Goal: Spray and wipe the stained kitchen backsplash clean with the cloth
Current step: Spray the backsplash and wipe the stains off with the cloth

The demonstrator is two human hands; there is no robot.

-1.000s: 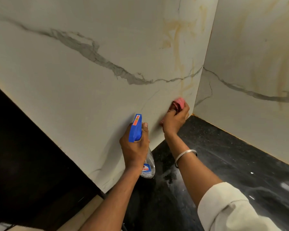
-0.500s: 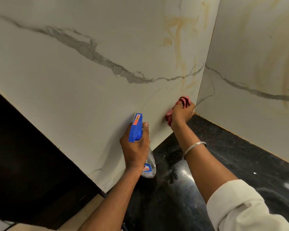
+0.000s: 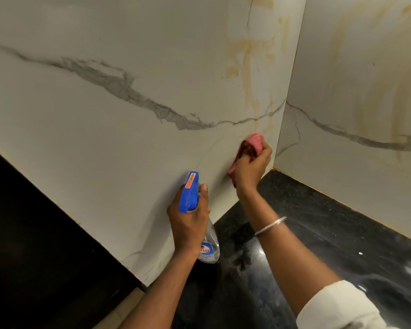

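Low on the backsplash (image 3: pixel 128 162), cloth (image 3: pixel 254 141) is rubbed, clenched in the right hand (image 3: pixel 252 167); bottle (image 3: pixel 210 248) is gripped by the left hand (image 3: pixel 188 222); higher stains (image 3: pixel 247 67) seem due next.

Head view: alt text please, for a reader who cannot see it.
The right hand presses a pink cloth against the marble-look backsplash near its corner, just below orange-brown stains. The left hand holds a blue-topped spray bottle above a black countertop.

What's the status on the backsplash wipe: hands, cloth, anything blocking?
Left hand grips spray bottle. Right hand presses pink cloth to backsplash near the corner. Orange stains above cloth, unwiped. Nothing blocking.
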